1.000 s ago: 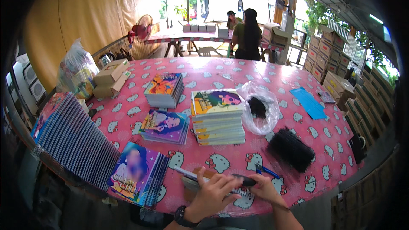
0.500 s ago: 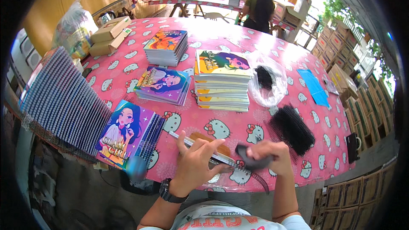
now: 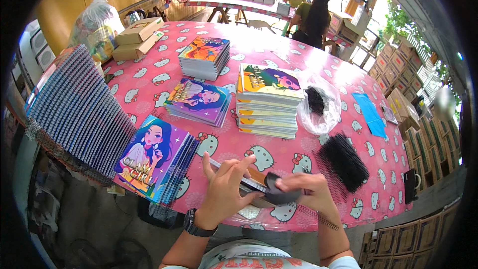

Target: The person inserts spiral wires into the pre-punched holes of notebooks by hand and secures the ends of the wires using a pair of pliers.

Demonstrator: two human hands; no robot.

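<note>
Near the table's front edge, my left hand [image 3: 226,184] grips a notebook [image 3: 214,163] seen edge-on, fingers over it and thumb on the near side. My right hand [image 3: 308,189] is closed around a dark, curved, blurred piece [image 3: 283,195], pressed at the right end of that notebook; its exact kind is unclear. A black spiral binding coil [image 3: 327,223] trails out past my right wrist. Beneath the left fingers shows a brown wooden piece [image 3: 257,176]. To the left lie bound notebooks with a purple cover [image 3: 149,154], their coils showing at the right side.
A tall row of coil-bound notebooks [image 3: 79,119] leans at the left. Stacks of covers and pages [image 3: 266,104] stand mid-table. A pile of black coils [image 3: 343,162], a plastic bag [image 3: 326,117] and a blue sheet [image 3: 369,114] lie right. Two people are at the far table.
My right hand has moved slightly left with the dark piece, onto the notebook's end. The coil's loose tail has swung right, under my wrist. The view has shifted a little.
</note>
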